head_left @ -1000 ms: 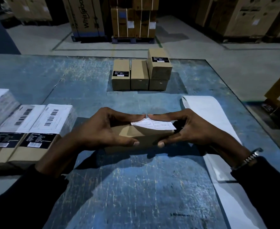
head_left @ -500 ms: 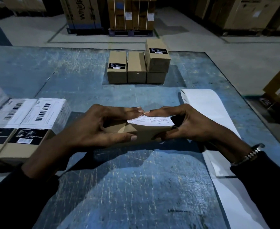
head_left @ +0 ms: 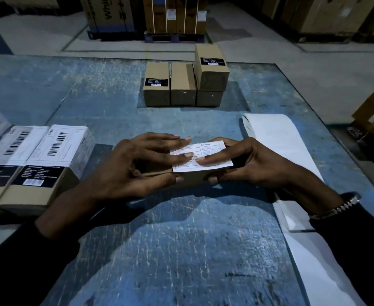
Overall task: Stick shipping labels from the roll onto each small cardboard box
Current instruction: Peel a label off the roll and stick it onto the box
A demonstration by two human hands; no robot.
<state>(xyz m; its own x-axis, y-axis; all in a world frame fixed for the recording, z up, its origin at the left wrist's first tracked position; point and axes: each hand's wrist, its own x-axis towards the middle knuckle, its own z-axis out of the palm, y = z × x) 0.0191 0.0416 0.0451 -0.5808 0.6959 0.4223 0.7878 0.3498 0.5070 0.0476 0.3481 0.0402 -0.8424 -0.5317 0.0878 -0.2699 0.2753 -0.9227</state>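
Two hands, left (head_left: 135, 166) and right (head_left: 254, 164), grip one box (head_left: 190, 180), fingers pressing its label (head_left: 212, 154).

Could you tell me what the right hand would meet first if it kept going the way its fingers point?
The right hand points left across the label, so it would probably meet the left hand first; their fingertips nearly touch already.

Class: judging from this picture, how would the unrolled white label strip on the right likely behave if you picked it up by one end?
The label strip probably flops: it lies thin and flat along the table. Likely light. Its curled far end suggests it may spring back.
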